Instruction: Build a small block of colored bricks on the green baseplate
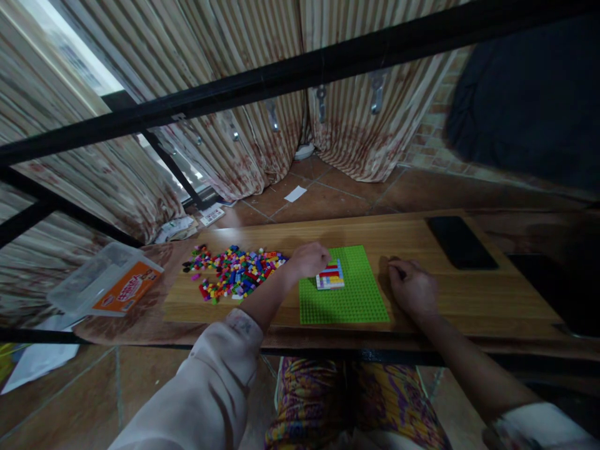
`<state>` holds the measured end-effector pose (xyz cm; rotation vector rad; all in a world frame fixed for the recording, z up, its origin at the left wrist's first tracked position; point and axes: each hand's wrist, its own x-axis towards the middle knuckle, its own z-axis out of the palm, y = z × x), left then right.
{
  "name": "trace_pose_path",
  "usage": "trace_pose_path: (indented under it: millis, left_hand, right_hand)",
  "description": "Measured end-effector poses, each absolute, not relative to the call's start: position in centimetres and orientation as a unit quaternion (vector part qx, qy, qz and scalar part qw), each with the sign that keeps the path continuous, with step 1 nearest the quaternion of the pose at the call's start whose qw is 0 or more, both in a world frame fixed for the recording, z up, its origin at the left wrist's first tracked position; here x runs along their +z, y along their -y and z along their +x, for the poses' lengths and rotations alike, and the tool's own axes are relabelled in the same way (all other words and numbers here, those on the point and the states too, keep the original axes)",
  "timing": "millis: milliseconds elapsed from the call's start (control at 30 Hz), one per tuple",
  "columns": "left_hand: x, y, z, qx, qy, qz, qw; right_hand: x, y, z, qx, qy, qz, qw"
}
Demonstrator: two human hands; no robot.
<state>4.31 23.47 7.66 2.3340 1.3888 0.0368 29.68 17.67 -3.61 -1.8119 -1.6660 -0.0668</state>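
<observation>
A green baseplate (356, 294) lies on a wooden board (412, 237). A small block of stacked coloured bricks (330, 276) stands near the plate's far left corner. My left hand (308, 258) is curled at the top of that block, fingers closed and touching it; whether a brick is in them I cannot see. My right hand (412, 289) rests on the board just right of the plate, fingers curled under, pressing near the plate's edge. A heap of loose coloured bricks (234, 270) lies left of the plate.
A black phone (462, 242) lies at the board's far right. A clear plastic box with an orange label (110, 282) sits off the left end. Black metal bars (300, 72) cross overhead. Curtains (234, 100), tiled floor and scattered papers lie beyond.
</observation>
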Motion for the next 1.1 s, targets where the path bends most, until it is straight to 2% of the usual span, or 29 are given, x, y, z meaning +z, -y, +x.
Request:
trace_pose_path:
  millis: [533,867,1100]
  left_hand:
    - [4.6,-23.0,3.5,0.134,-0.511,0.804,0.273]
    - [6.5,-22.7,4.1,0.08,-0.494,0.824,0.267]
    - [5.9,-22.2,4.8,0.088,-0.528,0.809,0.243]
  right_hand:
    - [-3.6,-17.7,29.6,-0.028,0.638,-0.687,0.346]
    - [-3.7,-17.8,29.7,-0.022,0.636,-0.688,0.347]
    - [-3.5,-17.6,29.5,-0.018,0.634,-0.69,0.35]
